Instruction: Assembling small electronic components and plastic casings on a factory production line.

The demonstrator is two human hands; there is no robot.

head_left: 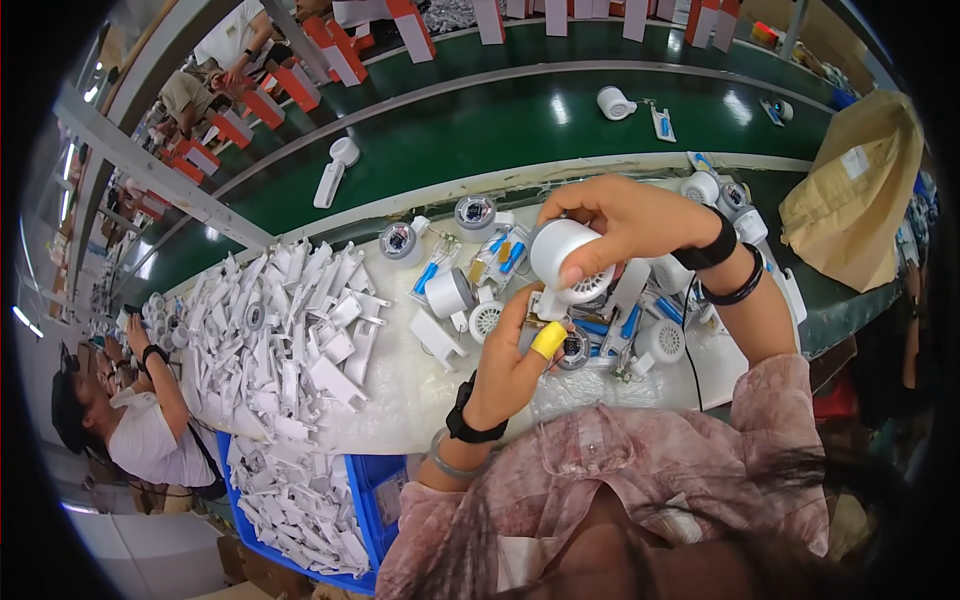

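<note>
Bench roomier along near edge; left hand, right hand hold housing.

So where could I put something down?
On the green belt, between the white-handled piece and the round white housing farther right. Also on the tabletop, between the white heap and the left hand. Loose parts crowd around the right hand.
</note>
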